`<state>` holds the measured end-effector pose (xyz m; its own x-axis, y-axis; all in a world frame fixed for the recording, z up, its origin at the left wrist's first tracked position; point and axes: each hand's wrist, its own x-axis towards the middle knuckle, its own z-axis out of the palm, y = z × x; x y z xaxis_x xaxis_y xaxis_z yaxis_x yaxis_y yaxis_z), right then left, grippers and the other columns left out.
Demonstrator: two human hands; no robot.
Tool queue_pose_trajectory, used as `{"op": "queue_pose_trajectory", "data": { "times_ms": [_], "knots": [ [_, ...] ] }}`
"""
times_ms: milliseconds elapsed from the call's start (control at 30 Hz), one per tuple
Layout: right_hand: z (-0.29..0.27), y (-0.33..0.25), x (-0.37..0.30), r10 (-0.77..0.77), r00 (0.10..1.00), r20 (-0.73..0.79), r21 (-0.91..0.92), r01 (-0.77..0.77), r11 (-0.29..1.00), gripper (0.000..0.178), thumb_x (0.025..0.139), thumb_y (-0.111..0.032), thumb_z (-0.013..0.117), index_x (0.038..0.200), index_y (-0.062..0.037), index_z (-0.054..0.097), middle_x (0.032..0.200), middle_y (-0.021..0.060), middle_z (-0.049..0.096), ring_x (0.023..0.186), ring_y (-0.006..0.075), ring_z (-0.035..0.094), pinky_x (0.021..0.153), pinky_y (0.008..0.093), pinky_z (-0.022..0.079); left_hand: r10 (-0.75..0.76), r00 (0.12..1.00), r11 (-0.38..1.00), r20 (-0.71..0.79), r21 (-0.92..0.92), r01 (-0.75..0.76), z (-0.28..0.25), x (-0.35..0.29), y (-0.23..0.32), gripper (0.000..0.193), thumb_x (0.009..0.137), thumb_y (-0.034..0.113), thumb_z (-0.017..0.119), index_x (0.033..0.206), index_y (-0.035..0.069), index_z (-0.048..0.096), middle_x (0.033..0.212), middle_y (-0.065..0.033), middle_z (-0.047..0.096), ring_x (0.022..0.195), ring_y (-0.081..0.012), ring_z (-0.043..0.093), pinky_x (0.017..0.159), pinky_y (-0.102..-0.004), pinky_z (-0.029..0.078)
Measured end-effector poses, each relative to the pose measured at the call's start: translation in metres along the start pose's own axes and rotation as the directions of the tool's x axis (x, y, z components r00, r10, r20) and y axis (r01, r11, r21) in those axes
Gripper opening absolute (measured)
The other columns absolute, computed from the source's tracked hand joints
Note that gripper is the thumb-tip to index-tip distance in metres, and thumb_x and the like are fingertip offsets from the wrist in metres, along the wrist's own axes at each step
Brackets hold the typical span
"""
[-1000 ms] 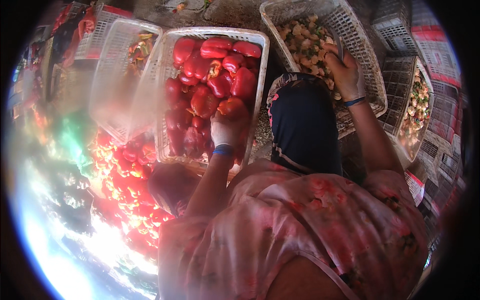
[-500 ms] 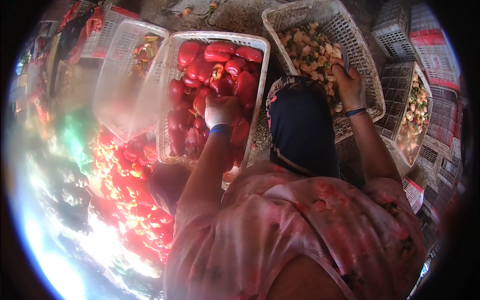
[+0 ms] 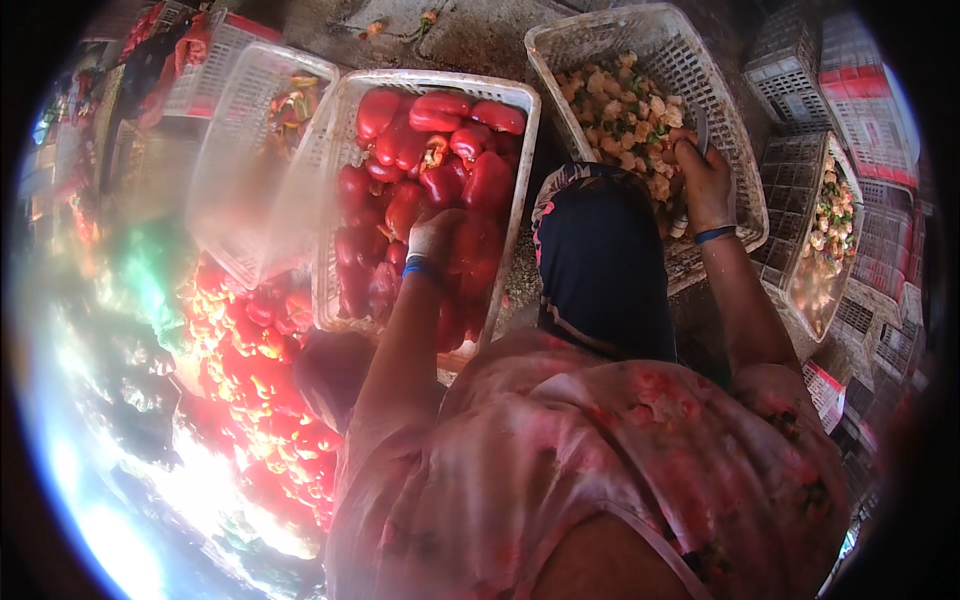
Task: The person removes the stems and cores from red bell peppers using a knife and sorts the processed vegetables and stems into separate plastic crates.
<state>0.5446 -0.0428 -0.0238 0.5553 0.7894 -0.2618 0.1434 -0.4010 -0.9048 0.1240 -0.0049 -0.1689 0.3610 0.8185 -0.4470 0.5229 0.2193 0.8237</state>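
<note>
Red peppers lay around my left hand inside the pepper crate; my fingertips were hidden there, so I could not tell whether they were closed on one. My right hand was clamped on a knife, over pale cut pieces, to the right of that crate. I judged the peppers rather light, firm, slippery and easily cracked, so best taken around their broad sides.
</note>
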Motion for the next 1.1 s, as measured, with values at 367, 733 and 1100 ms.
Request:
{"op": "queue_pose_trajectory", "data": {
  "times_ms": [367,733,1100],
  "knots": [
    [0.019,-0.012,0.011,0.051,0.998,0.038,-0.024,-0.050,0.998,0.037,0.095,-0.030,0.058,0.119,-0.0043,0.067,0.095,0.0074,0.072,0.070,0.0114,0.060,0.063,0.0271,0.046,0.222,0.957,0.609,-0.185,0.793,0.012,0.049,-0.014,0.088,0.074,0.084,0.048,0.059,0.145,0.009,0.042,0.150,-0.0235,0.038,0.141,-0.0407,0.032,0.114,-0.0588,0.024],
    [0.076,-0.043,0.044,0.084,0.986,0.146,-0.010,-0.083,0.996,0.044,0.093,-0.040,0.063,0.122,-0.0063,0.066,0.094,0.0066,0.067,0.073,0.0121,0.060,0.060,0.0274,0.045,0.168,0.972,0.726,-0.165,0.688,-0.009,0.043,-0.002,0.059,0.069,0.092,0.033,0.044,0.152,0.002,0.029,0.159,-0.0219,0.023,0.150,-0.0407,0.014,0.116,-0.0635,0.010],
    [0.245,-0.139,0.021,0.090,0.536,0.840,0.206,-0.467,0.860,0.038,0.103,-0.030,0.050,0.134,-0.0096,0.057,0.114,0.0089,0.068,0.078,0.0108,0.061,0.068,0.0274,0.052,0.237,0.957,0.897,-0.167,0.417,-0.149,-0.214,-0.081,0.036,0.026,0.093,0.036,0.054,0.110,0.026,0.071,0.101,-0.0148,0.070,0.084,-0.0321,0.070,0.075,-0.0406,0.055]
  ]
}}
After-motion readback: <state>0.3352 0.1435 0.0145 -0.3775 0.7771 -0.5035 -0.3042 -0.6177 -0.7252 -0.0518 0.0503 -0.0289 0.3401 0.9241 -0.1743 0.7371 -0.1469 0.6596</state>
